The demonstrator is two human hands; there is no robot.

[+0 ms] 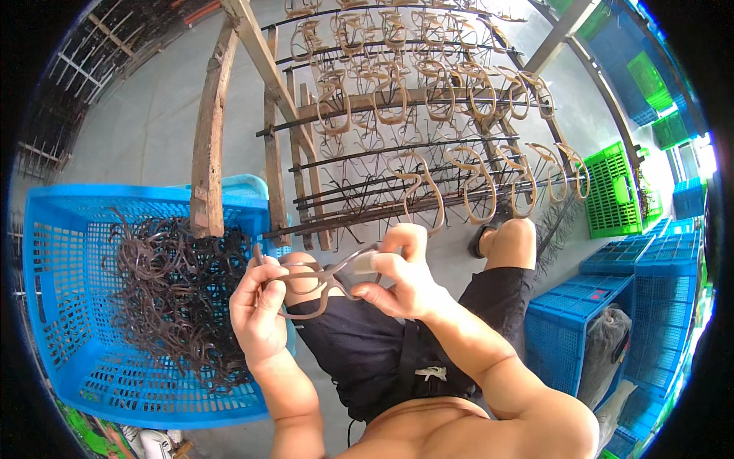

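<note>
A brown glasses frame (329, 275) is held in mid-air between the two hands. Its left end is clamped between the thumb and bent fingers of the left hand (258, 306); its right side is pinched by the thumb and forefinger of the right hand (402, 274), with the exact contact partly hidden. Dark frames (172, 291) are heaped in the blue basket (145, 192) nearby.
</note>
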